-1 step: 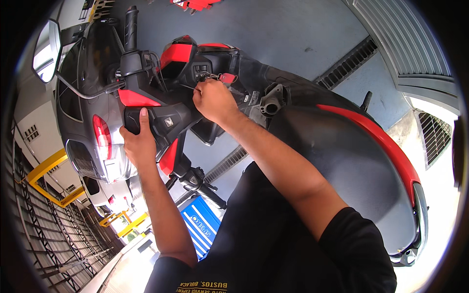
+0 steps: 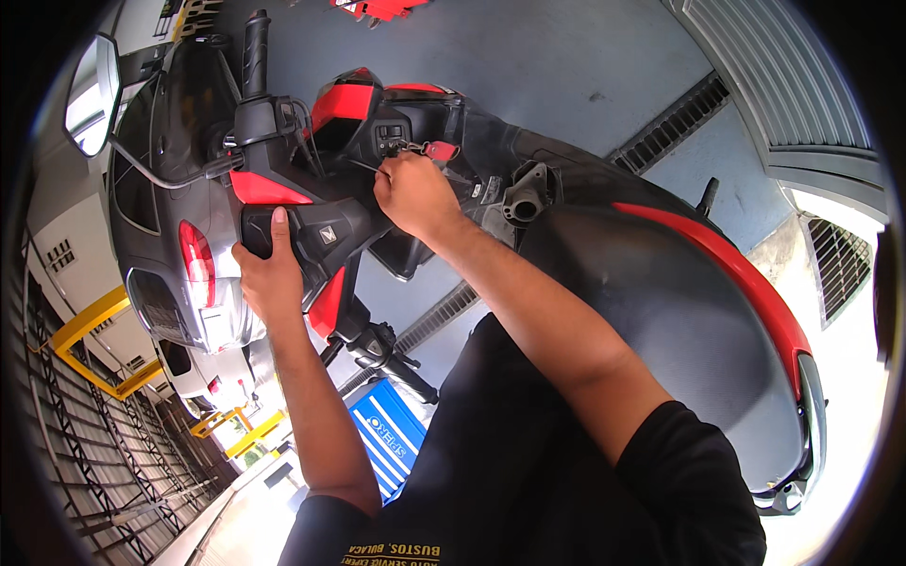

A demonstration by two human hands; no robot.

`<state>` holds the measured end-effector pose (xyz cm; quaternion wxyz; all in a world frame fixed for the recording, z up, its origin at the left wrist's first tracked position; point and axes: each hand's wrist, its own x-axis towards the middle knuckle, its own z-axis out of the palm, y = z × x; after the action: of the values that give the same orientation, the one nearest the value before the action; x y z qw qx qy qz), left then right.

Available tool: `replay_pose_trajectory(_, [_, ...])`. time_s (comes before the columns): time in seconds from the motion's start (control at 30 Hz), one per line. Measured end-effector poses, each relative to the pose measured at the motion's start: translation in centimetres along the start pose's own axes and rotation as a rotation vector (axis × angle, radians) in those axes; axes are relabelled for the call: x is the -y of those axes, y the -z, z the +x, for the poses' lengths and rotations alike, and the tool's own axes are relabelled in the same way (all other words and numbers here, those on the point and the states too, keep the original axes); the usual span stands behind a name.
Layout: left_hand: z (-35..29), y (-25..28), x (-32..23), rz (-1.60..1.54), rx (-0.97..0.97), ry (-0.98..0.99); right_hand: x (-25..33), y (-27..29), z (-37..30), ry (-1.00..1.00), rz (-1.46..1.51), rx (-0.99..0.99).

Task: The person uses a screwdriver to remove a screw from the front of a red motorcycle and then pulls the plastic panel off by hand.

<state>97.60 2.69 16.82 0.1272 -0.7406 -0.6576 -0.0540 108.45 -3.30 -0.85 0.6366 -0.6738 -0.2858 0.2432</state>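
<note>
A workshop with a smooth grey-blue floor (image 2: 528,85) lies around the work. Nearest, just past three o'clock from the view's centre, is a broad matte-black seat (image 2: 670,358) edged in glossy red, part of a black-and-red scooter (image 2: 557,156) whose front end points toward ten o'clock. At eleven o'clock the right hand (image 2: 415,193) is curled tight at the black plastic key-switch panel (image 2: 388,132), seemingly pinching a slender dark rod (image 2: 362,166) that juts out on its thumb side; the fingertips are hidden, so I cannot tell what they touch. Just beside them, at twelve, is a small red key tag (image 2: 441,151). At nine the left hand (image 2: 272,275) grips the edge of the black plastic handlebar cover (image 2: 344,226), thumb on top, other fingers partly hidden. Against the earlier frame almost nothing has changed: both hands keep their places, and the scooter's front has shifted only a hair in view. I read that as steady work at one spot, the left hand bracing. Farther off are a blue, white-striped box (image 2: 387,434) at seven and a dark grey vehicle with a red tail lamp (image 2: 196,259) at nine.
</note>
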Motion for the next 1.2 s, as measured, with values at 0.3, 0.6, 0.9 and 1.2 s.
replay_pose_trajectory(0.3, [0.2, 0.3, 0.1, -0.039, 0.041, 0.003, 0.9, -1.1, -0.2, 0.006, -0.029, -0.057])
replay_pose_trajectory(0.6, [1.2, 1.8, 0.5, -0.015, 0.147, -0.053, 4.2, 0.0, 1.8, -0.011, -0.223, 0.112])
replay_pose_trajectory(0.9, [3.2, 5.2, -1.1, 0.047, 0.421, -0.123, 6.1, 1.2, 4.2, -0.154, -0.054, 0.367])
replay_pose_trajectory(1.2, [3.3, 5.2, -0.7, 0.066, 0.353, -0.177, 4.6, 1.2, 3.7, -0.094, 0.100, 0.430])
